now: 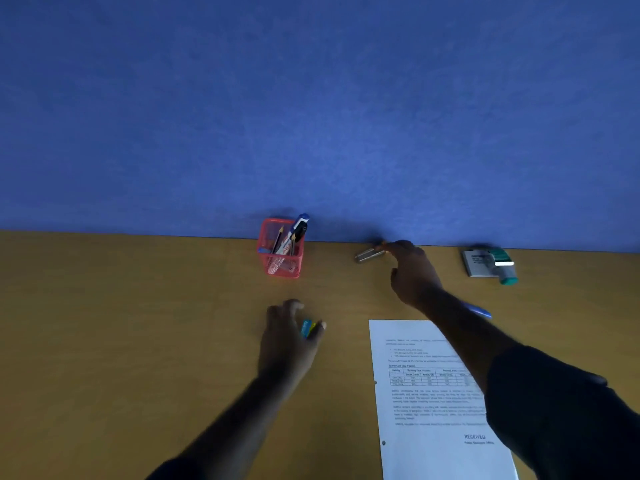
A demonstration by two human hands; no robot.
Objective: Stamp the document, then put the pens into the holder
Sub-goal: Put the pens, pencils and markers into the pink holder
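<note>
Landmark: the red wire-mesh pen holder (280, 252), standing upright on the tan wooden surface (138, 323) against the blue felt wall panel (311, 116).
Holder contents: a blue-capped marker (300, 225) leaning to the holder's right corner, with pencils and another pen beside it; exact count cannot be told.
Left hand (289, 337): below the holder, nearer the viewer, palm down on the surface, fingers curled narrowly around small blue and yellow pens (308, 328), which show between thumb and fingers; whether they are lifted off the surface cannot be told.
Right hand (412, 271): well to the right of the holder, near the wall panel, fingers bent and narrowed, fingertips touching a small silvery metal object (369, 255) that lies on the surface; blurred, so a firm grip cannot be told.
Document: the white printed paper sheet (429, 393) lies flat, below and right of the holder, partly under the right forearm and dark sleeve (561, 410); a "RECEIVED" stamp mark (474, 437) shows near its lower end.
Loose pen: a blue plastic pen (479, 311) lies on the surface just above the sheet's top right, far to the holder's right, partly hidden by the right forearm.
Stamp: a teal and grey self-inking stamper (504, 268) rests on a grey flat ink-pad case (476, 265), at the far right of the holder, just beside the wall panel.
</note>
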